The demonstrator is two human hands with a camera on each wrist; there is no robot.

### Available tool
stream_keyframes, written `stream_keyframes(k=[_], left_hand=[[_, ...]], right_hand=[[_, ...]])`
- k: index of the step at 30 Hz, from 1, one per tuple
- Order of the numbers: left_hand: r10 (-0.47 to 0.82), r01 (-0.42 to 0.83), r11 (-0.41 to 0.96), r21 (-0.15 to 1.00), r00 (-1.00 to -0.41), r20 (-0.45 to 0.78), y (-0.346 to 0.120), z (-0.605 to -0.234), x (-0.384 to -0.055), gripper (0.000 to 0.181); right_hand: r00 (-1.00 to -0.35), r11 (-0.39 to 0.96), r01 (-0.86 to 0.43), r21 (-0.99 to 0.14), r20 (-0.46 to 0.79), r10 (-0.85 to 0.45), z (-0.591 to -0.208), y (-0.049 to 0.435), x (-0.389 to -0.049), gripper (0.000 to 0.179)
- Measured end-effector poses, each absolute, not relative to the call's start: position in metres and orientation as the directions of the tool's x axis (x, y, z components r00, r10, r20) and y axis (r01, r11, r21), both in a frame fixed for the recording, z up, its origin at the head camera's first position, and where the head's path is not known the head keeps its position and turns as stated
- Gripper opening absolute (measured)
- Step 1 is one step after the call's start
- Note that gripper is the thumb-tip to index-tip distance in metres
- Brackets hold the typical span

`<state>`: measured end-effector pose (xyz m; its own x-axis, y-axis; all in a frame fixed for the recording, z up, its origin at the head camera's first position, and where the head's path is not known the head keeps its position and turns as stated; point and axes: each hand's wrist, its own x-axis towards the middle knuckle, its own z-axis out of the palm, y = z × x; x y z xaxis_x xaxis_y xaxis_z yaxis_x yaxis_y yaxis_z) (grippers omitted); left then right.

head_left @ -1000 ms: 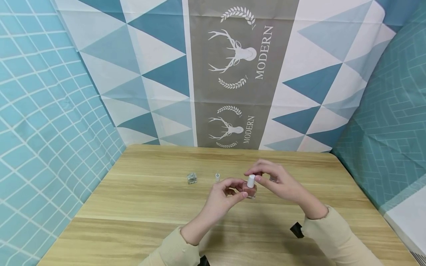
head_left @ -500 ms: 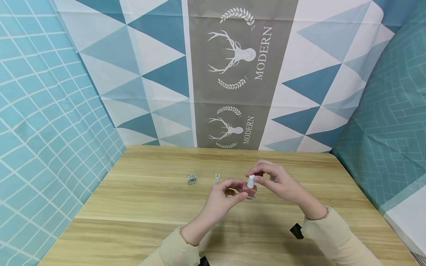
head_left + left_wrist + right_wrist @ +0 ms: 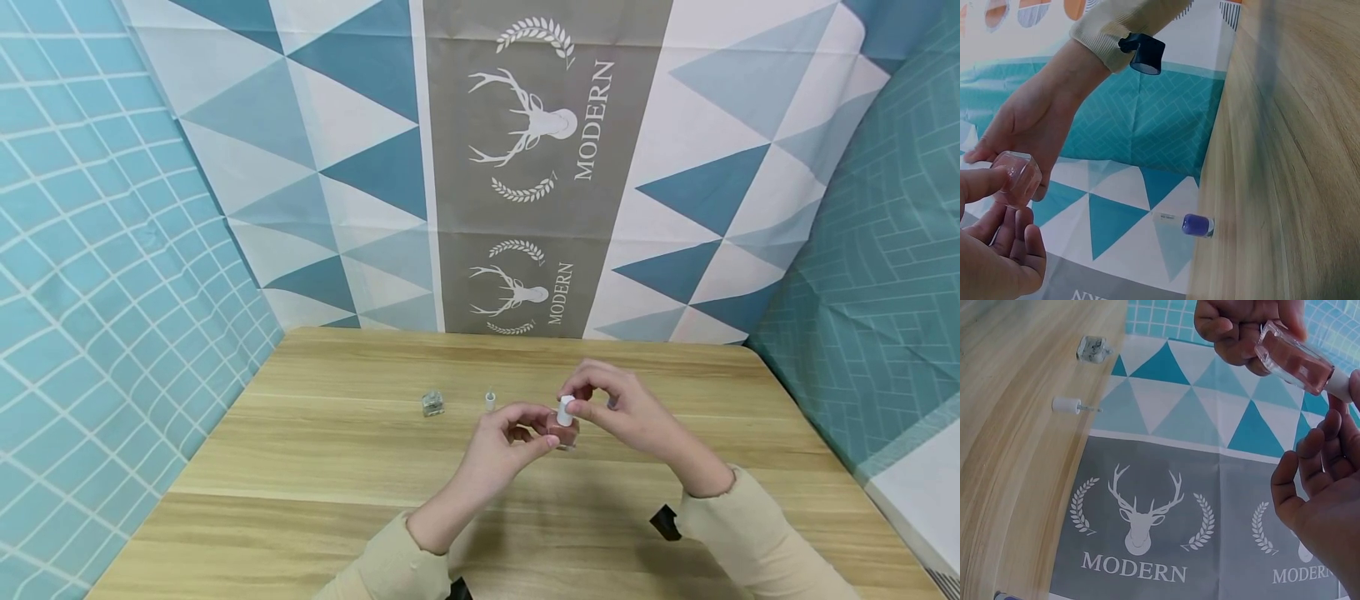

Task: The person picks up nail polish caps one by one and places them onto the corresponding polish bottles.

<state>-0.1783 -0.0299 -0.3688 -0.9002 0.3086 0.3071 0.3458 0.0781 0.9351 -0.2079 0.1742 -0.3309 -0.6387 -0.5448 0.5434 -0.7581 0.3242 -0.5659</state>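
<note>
Above the table, my left hand (image 3: 501,443) holds a nail polish bottle (image 3: 562,432) of pinkish-red polish, thumb on one side and fingers on the other. My right hand (image 3: 628,410) pinches its white cap (image 3: 566,412) between thumb and fingers. The cap sits at the bottle's neck, and the bottle tilts slightly. In the right wrist view, the right hand's other fingers (image 3: 1310,450) curl loosely below the cap. The clear glass walls of the bottle (image 3: 1017,178) also show in the left wrist view.
A small clear, uncapped bottle (image 3: 432,403) rests on the wooden table (image 3: 300,450) to the left. Near it, a white brush cap (image 3: 491,400) stands with its brush pointing up. A purple bottle (image 3: 1197,225) with a pale cap stands on the table, mostly behind my right hand in the head view.
My right thumb and fingers have shifted slightly on the white cap, and the right wrist has turned a little. The left hand and the bottle stay nearly still.
</note>
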Motion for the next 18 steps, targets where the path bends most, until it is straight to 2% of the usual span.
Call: stream_keyframes(k=[6,18], left_hand=[[0.298,0.338,0.107,0.935,-0.908,0.295,-0.031,-0.341,-0.163,0.024],[0.201,0.369,0.108,0.923,-0.918,0.343,-0.026,-0.342,-0.162,0.024]], right_hand=[[-0.644,0.346,-0.761,-0.548,0.577,-0.502,-0.332,0.172,-0.207,0.020],[-0.655,0.422,-0.750,-0.510,0.661,-0.366,-0.334,0.162,-0.202,0.019]])
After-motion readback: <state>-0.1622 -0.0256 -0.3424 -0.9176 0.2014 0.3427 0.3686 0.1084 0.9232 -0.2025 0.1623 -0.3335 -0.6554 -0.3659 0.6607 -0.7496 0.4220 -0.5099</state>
